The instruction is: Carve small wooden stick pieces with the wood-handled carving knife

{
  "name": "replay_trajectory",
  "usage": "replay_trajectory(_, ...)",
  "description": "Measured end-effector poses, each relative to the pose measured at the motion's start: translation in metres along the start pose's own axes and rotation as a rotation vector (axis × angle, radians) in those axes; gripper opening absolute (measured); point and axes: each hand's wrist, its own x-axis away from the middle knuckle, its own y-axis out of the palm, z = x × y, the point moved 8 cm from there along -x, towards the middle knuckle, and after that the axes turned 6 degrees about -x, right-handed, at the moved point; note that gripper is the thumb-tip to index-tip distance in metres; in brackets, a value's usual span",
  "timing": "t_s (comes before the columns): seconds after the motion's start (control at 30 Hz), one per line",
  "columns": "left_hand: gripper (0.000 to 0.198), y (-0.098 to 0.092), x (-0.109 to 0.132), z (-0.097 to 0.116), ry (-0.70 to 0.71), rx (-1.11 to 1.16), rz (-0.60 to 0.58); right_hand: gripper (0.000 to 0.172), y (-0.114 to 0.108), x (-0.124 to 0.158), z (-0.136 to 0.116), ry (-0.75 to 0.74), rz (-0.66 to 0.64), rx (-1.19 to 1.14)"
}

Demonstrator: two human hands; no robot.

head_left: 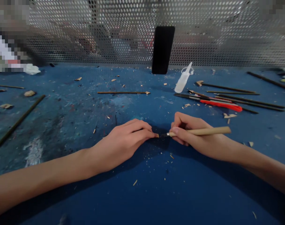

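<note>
Left hand [129, 142] pinches small wood piece [157, 135] in fingertips, keeping it steady against blade. Right hand [194, 134] grasps craft knife [203, 131] like pen, for fine control, above blue workbench [142, 200] with wood shavings [172, 156].

Wooden craft knife [200, 132] (blade touching sliver [157, 135])

You've got two grips [123, 143], one craft knife [201, 132], one wood piece [157, 135] at its blade, one red utility knife [222, 105], one squeeze bottle [182, 80], one black slab [162, 50], and four sticks [123, 92] left of the bottle.
</note>
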Motion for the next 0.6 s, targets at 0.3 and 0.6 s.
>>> replay_trajectory(0.3, 0.028, 0.002, 0.001, -0.001, 0.026, 0.135, -0.083, 0.032, 0.000, -0.002, -0.005, 0.010, -0.009, -0.039)
replay_trajectory(0.6, 0.030, 0.002, 0.001, 0.001, 0.042, 0.156, -0.112, 0.035, 0.003, 0.004, -0.011, -0.026, 0.008, 0.083)
